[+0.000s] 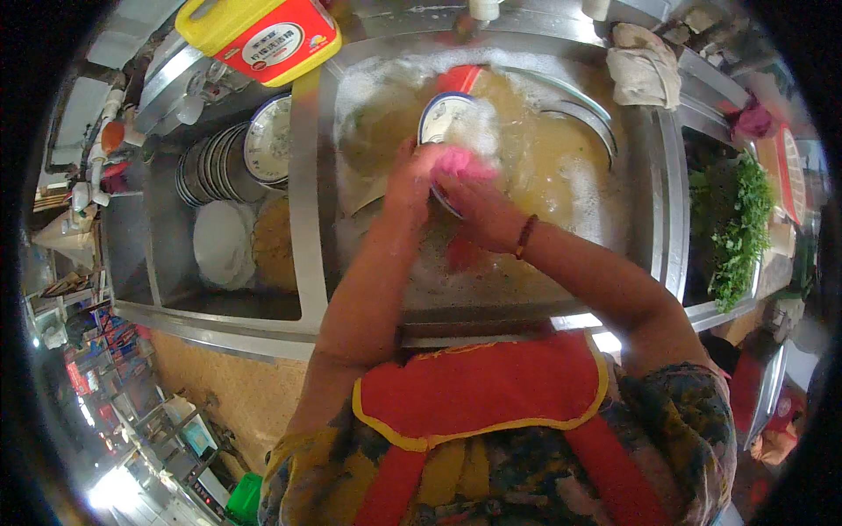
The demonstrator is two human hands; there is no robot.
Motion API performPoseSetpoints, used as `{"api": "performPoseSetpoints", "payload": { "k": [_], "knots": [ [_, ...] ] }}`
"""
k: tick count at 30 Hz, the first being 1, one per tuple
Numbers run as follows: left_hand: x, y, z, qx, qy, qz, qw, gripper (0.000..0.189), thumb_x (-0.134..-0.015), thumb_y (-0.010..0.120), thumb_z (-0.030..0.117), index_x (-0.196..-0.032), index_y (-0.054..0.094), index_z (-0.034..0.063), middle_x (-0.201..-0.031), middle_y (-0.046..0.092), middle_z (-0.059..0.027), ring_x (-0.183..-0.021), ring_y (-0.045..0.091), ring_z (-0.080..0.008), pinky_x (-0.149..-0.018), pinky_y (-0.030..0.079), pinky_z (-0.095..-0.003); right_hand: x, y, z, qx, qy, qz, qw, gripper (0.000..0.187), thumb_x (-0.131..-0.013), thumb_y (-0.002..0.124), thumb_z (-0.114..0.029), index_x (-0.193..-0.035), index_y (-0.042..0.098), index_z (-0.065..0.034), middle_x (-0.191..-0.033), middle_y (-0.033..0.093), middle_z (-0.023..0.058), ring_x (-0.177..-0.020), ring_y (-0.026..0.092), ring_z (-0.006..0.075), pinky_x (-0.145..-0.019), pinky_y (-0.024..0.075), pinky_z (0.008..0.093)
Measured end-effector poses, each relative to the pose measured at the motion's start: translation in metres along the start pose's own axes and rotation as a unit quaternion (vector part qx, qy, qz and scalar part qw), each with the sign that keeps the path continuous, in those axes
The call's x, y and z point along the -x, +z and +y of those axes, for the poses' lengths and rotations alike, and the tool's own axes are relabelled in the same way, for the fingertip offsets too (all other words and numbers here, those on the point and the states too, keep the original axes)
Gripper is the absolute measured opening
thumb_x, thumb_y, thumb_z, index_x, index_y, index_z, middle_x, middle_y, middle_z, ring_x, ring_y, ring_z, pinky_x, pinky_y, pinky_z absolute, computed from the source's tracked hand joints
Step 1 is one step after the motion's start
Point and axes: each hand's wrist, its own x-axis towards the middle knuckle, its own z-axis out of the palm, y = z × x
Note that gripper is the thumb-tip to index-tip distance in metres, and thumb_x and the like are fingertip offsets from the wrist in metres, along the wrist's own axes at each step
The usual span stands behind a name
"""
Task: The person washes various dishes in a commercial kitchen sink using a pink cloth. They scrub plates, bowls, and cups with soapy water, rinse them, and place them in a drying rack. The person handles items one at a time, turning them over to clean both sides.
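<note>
Over a steel sink [309, 197] of cloudy, sudsy water, my left hand [411, 172] grips a white oval dish with a blue rim [439, 113] by its edge. My right hand [483, 210] presses a pink cloth [464, 164] against the dish; motion blurs both. Part of the dish is hidden behind the hands and cloth. Rims of other dishes [595, 125] show in the water on the right. Something red [459, 79] lies just beyond the dish, and a blurred red shape [462, 250] shows below my right hand.
The left basin holds a row of upright plates [210, 164], a patterned plate [270, 141] and stacked white dishes [222, 244]. A yellow detergent jug [263, 39] stands at the back left. A folded cloth [643, 69] lies on the back right rim; leafy greens [743, 230] fill the right basin.
</note>
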Motion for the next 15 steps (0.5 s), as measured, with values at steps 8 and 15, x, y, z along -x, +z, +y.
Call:
{"api": "performPoseSetpoints", "payload": {
  "k": [8,15],
  "knots": [
    [-0.025,0.008,-0.044,-0.067,-0.04,0.03,0.996,0.045,-0.084,0.061,0.04,-0.114,0.063,0.0077,-0.106,0.067,-0.0061,-0.096,0.062,-0.0213,-0.084,0.049,-0.0356,0.024,0.011,0.051,0.174,0.064,0.009,0.983,0.043,-0.088,0.05,-0.015,-0.131,0.051,-0.0132,-0.122,0.058,0.015,-0.113,0.055,0.0361,-0.098,0.0423,0.0434],
    [-0.011,0.013,-0.017,0.023,-0.048,-0.014,0.999,0.049,-0.085,0.061,0.04,-0.121,0.058,0.0062,-0.105,0.068,-0.008,-0.092,0.064,-0.0222,-0.083,0.049,-0.0348,0.024,0.004,0.046,0.093,0.129,-0.017,0.987,0.043,-0.091,0.051,-0.024,-0.13,0.051,-0.0084,-0.122,0.058,0.0169,-0.109,0.058,0.035,-0.094,0.0444,0.0431]
  ]
}}
